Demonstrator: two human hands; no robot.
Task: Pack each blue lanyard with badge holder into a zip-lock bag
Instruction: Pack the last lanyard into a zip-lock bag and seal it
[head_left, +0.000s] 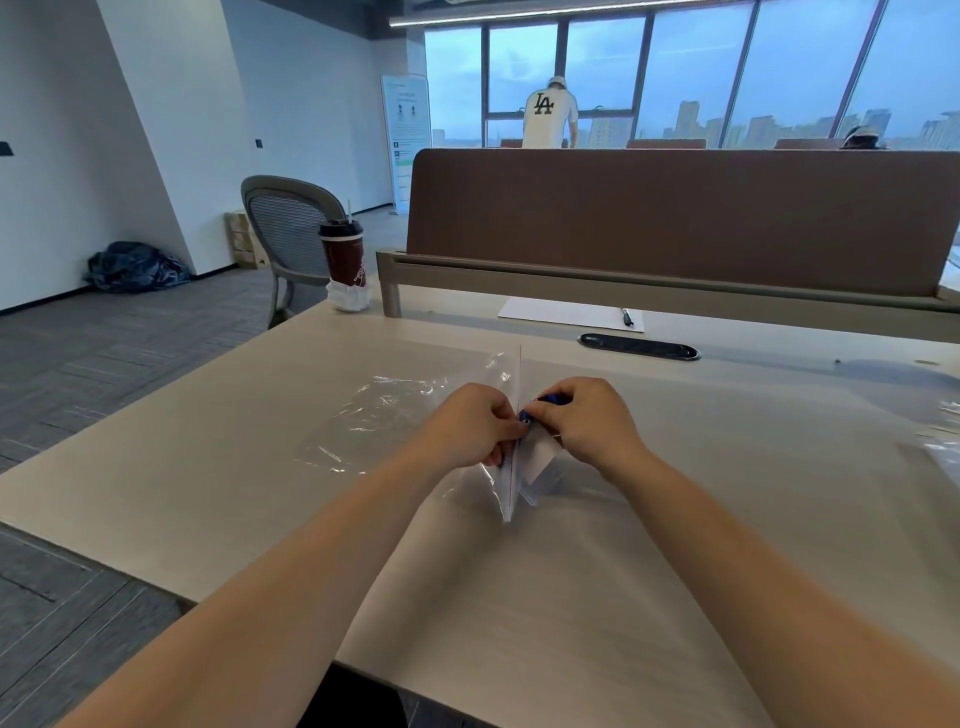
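A clear zip-lock bag (384, 415) lies on the beige desk (208, 457), its open mouth raised at the middle. My left hand (467, 426) pinches the bag's mouth edge. My right hand (587, 421) grips a bunched blue lanyard (550, 399) right at that opening. The clear badge holder with a white card (540, 460) hangs below my right hand, beside the bag's edge. Most of the lanyard is hidden inside my fingers.
A dark red cup with a straw (345, 260) stands at the desk's far left corner. A white sheet with a pen (571, 313) and a black cable grommet (639, 347) lie near the brown divider (675, 218). More clear plastic (940, 436) lies at the right edge.
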